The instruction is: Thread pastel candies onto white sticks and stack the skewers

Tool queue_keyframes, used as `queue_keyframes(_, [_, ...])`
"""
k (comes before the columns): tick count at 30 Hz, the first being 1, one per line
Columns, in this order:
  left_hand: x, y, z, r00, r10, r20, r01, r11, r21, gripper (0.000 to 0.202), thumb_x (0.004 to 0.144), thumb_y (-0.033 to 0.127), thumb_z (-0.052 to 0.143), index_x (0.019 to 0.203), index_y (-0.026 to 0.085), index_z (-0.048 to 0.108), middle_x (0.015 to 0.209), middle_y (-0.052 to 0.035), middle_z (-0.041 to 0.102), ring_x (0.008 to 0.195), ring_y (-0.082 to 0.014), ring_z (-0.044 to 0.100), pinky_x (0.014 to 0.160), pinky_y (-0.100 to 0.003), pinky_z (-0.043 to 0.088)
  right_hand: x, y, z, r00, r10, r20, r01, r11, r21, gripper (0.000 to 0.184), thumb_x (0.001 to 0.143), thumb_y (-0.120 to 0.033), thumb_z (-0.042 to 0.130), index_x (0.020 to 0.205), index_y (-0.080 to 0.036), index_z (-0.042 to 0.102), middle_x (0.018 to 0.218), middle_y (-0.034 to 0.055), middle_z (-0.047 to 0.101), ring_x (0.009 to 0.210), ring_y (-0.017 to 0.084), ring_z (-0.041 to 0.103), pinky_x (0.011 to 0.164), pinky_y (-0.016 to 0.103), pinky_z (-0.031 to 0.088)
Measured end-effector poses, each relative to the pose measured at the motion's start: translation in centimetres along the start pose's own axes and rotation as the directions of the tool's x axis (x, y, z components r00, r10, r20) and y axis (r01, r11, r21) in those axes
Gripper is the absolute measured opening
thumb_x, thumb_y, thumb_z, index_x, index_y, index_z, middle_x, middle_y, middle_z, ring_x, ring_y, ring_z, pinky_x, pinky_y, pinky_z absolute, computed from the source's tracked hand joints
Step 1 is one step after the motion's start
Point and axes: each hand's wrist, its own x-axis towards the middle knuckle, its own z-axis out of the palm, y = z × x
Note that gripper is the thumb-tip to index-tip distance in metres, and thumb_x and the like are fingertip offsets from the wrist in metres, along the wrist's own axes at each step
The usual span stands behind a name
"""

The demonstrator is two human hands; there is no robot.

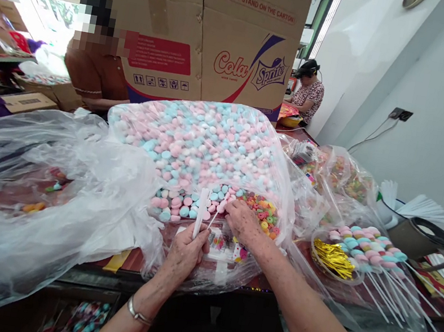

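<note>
My left hand [189, 247] is closed around a bundle of white lollipop sticks [200, 214]. One stick [213, 219] slants away from the bundle, up and to the right. At its tip is a small pink marshmallow [222, 205], pinched by the fingers of my right hand [241, 221]; the fingertips are partly hidden. Beyond both hands lies a large clear bag of pink, blue and white marshmallows [195, 144], some loose at its near edge. Ring-shaped gummy candies [267, 214] in several colours lie just right of my right hand.
On the right, skewered marshmallows [370, 249] rest by a tub of gold twist ties [333, 260] and a grey jug [426, 239]. Crumpled clear plastic [115, 187] covers the left. A tall carton [203, 31] stands behind. Two people [96, 72] work farther back.
</note>
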Motion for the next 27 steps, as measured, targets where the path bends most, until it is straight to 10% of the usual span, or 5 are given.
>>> queue_keyframes(27, [-0.1,-0.1,-0.1,1.000,0.014,0.004,-0.015,1.000,0.008,0.024,0.082,0.042,0.062,0.084,0.019,0.059,0.049,0.0054,0.058,0.033,-0.0069,0.038,0.033,-0.018,0.024,-0.1,0.0,1.5,0.998,-0.011,-0.066,0.009,1.000,-0.023,0.025,0.092,-0.007,0.048,0.107,-0.012,0.068,0.113,0.0156,0.065,0.109,0.026,0.054,0.097,0.035,0.045])
